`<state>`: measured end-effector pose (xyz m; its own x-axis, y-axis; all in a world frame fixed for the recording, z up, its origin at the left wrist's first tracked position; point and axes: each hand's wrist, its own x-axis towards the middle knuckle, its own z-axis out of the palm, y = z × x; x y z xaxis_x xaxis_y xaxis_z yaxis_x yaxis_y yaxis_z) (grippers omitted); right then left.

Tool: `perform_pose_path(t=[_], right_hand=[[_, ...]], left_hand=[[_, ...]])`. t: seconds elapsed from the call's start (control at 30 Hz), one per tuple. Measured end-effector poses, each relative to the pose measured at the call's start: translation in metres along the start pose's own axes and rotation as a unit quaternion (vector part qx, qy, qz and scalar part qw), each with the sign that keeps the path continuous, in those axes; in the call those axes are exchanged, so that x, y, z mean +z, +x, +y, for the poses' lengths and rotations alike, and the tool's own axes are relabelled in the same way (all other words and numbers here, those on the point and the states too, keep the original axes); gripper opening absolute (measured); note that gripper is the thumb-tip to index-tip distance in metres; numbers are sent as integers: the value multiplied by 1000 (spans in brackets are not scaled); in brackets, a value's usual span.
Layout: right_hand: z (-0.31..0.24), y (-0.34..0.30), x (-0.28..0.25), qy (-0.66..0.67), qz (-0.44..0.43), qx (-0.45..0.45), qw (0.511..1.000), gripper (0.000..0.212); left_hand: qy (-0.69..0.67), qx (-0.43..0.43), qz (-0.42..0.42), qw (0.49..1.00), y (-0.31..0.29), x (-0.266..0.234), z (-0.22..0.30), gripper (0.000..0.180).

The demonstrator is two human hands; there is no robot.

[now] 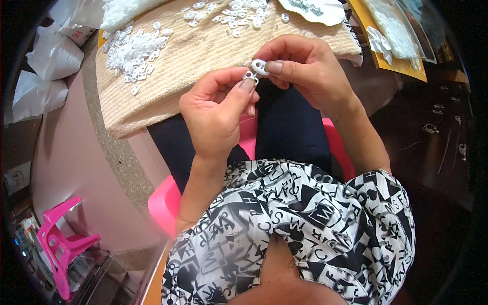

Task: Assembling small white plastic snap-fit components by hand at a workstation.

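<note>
Above my lap, at the near edge of a cloth-covered table [168, 91], my two hands meet. My left hand [216, 112] pinches a small white plastic piece with holes [250, 75] between thumb and forefinger. Right beside it, my right hand [310, 68] grips a larger white oval plastic piece with an opening [258, 66], also by thumb and forefinger. The two pieces are close together; whether they are joined, I cannot tell. A pile of small white plastic pieces [134, 55] lies on the cloth to the left.
More white pieces [236, 18] are scattered at the table's far side. A white sheet [315, 11] there bears small metallic parts. Clear bags of white material [391, 30] lie at the far right. A pink plastic chair [68, 239] stands on the floor at the left.
</note>
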<state>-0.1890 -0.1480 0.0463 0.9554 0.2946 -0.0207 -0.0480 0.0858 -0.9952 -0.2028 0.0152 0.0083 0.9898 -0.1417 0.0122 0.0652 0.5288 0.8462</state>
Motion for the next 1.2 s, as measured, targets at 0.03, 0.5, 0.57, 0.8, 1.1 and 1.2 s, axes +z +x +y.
perform_pose_path(t=[0.03,0.5,0.57,0.8,1.1,1.2], right_hand=[[0,0,0,0,0,0,1000,16],[7,0,5,131,16,39,990,17],[6,0,5,155,17,61,986,18],[8,2,5,154,16,54,986,17],[4,-3,1,-29,18,-5,999,18],[3,-5,7,-11,20,-12,1000,16]], left_hand=[[3,1,-5,1000,0,0,0,13],[-7,14,6,1000,-2,4,1,13],[-7,10,11,1000,-2,5,1,13],[-26,-3,13,1000,-2,4,4,13],[9,-27,13,1000,-3,3,7,12],[17,-21,14,1000,-3,4,7,11]])
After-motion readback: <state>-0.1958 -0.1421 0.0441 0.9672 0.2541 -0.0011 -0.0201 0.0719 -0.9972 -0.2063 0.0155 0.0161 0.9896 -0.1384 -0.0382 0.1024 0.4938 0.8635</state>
